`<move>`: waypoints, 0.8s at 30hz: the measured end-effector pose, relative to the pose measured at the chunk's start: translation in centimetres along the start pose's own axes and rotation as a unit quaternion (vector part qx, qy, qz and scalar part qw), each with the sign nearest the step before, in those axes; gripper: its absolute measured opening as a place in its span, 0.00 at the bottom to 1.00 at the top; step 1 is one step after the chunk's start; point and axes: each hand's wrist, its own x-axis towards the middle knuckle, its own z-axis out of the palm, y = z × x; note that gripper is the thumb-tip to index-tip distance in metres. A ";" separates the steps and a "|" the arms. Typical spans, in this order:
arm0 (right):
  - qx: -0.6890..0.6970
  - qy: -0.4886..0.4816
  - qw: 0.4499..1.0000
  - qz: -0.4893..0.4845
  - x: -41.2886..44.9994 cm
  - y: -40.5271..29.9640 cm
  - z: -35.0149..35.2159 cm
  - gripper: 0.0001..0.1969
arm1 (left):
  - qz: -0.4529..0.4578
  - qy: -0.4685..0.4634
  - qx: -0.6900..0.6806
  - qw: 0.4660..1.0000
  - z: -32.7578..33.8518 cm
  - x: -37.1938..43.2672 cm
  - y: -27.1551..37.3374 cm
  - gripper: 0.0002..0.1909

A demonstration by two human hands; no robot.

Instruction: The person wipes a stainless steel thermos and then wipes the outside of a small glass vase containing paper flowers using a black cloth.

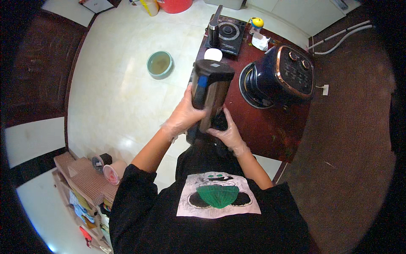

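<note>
Both my hands wear thin clear plastic gloves. Between them, in front of my body, is a dark cylindrical appliance (212,92) with a black top, a blue patch near its rim and a brownish metallic side. My left hand (187,111) grips its side and handle area. Lower down, my right hand (226,130) holds it near the base with thumb and fingers spread around it. A round white object (213,55) lies just beyond its top. The exact kind of appliance cannot be told.
A dark red table (266,127) carries a dark air fryer (285,74), an induction cooktop (226,33) with a black handled object (214,31) on it, and a yellow-topped jar (256,23). A green basin of liquid (159,65) stands on the floor. Shelving (85,177) is at lower left.
</note>
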 end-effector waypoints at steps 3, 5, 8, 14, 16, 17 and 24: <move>-0.072 0.008 0.997 -0.018 0.2 -0.2 -0.7 0.48 | 0.007 0.013 -0.101 0.995 0.5 -0.2 -3.2 0.44; -0.084 0.003 0.996 -0.009 0.2 -0.2 -1.4 0.49 | -0.033 0.018 -0.138 0.990 1.1 -0.7 -3.4 0.39; -0.158 -0.026 0.987 -0.024 -0.1 -1.2 -2.0 0.44 | -0.078 0.069 -0.294 0.950 1.9 -1.4 -4.5 0.32; -0.312 0.005 0.950 0.003 -0.1 -2.2 -2.1 0.42 | -0.114 0.143 -0.332 0.925 4.7 -2.2 -7.8 0.29; -0.317 0.056 0.946 -0.040 0.6 -3.7 -1.1 0.41 | -0.128 0.156 -0.351 0.915 5.8 -2.6 -7.9 0.29; -0.320 0.109 0.937 -0.084 0.9 -4.7 -0.4 0.40 | -0.130 0.157 -0.352 0.914 6.4 -2.9 -7.6 0.29; -0.463 0.054 0.833 -0.298 2.0 -7.5 2.7 0.26 | -0.100 0.198 -0.390 0.894 9.3 -4.0 -7.6 0.26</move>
